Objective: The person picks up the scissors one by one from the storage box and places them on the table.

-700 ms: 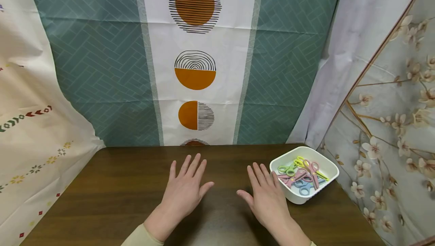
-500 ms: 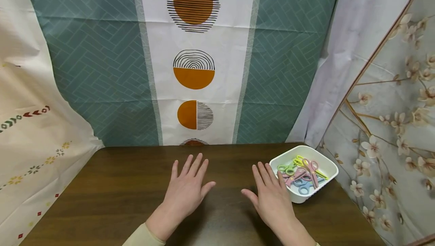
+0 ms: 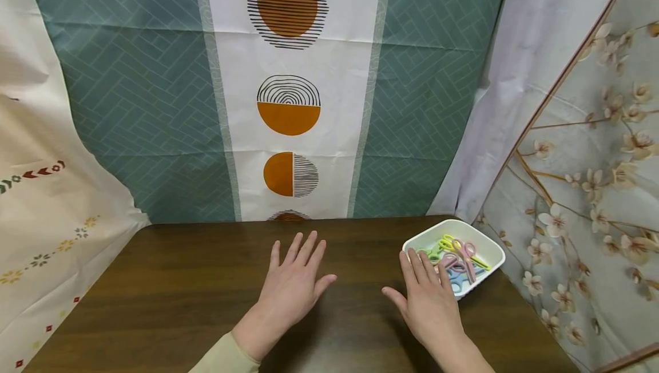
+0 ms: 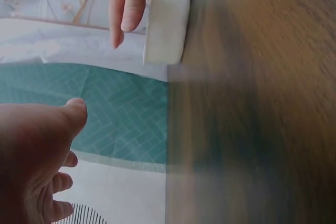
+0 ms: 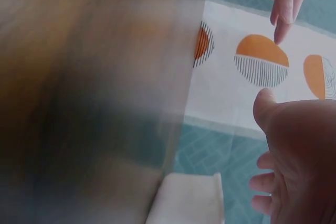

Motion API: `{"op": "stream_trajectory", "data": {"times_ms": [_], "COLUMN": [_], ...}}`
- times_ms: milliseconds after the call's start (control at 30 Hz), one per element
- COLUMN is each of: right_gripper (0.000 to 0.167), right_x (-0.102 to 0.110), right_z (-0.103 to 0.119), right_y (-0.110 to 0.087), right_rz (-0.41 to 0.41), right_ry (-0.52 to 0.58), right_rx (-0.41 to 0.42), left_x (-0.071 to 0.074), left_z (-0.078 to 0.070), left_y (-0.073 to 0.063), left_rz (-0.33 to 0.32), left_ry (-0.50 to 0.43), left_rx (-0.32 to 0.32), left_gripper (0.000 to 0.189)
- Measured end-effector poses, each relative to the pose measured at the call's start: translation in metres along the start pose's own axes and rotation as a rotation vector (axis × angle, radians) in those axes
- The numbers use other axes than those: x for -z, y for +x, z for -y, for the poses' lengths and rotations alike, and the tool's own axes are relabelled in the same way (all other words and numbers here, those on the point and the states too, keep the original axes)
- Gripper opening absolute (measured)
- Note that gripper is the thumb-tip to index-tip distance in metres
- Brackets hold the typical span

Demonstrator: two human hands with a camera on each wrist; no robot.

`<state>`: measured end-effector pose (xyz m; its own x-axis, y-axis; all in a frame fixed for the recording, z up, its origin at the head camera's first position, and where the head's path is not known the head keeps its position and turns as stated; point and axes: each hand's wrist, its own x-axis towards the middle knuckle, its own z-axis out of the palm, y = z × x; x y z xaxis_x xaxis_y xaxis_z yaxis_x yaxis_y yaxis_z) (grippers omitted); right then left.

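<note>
My left hand (image 3: 290, 290) is held over the middle of the brown table, fingers straight and thumb spread, with nothing in it. On the right, my right hand (image 3: 429, 304) has its fingers straight too and holds nothing. In the head view its fingertips overlap the near left side of a white plastic bin (image 3: 491, 253). Several small scissors lie in that bin: pink scissors (image 3: 467, 258) on top, with yellow, green and blue ones around them. Some of the scissors are hidden behind my right fingers. The left wrist view shows the bin's outer wall (image 4: 169, 24) beyond the right hand.
The dark wooden table (image 3: 154, 304) ends at a back edge against a green and white hanging cloth (image 3: 154, 104). A cream patterned cloth (image 3: 67, 213) borders the left side. Floral fabric (image 3: 582, 235) hangs close to the bin on the right.
Both hands have moved a little to the right in the head view, and the right hand now covers more of the bin's near left side. The head view has shifted slightly.
</note>
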<state>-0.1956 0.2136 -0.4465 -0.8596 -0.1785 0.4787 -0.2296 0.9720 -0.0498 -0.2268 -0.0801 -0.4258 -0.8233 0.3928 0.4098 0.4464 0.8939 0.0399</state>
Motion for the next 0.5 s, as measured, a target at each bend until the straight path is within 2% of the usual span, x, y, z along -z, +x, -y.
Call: {"op": "stream_trajectory", "data": {"times_ms": [267,500], "right_gripper": [0.083,0.081], "right_x": [0.003,-0.003], "right_z": [-0.02,-0.035], "right_y": [-0.013,-0.022], "right_rz": [-0.005,-0.069], "right_ry": [-0.028,-0.05], "right_rx": [-0.04,-0.015], "left_x": [-0.004,-0.011], "left_z": [-0.012,-0.025], "left_y": [0.007,0.016], "left_rz": [0.026,0.06], "left_ry": [-0.014,-0.014], "left_rx": [-0.029,-0.058], "left_gripper": [0.072,0.074]}}
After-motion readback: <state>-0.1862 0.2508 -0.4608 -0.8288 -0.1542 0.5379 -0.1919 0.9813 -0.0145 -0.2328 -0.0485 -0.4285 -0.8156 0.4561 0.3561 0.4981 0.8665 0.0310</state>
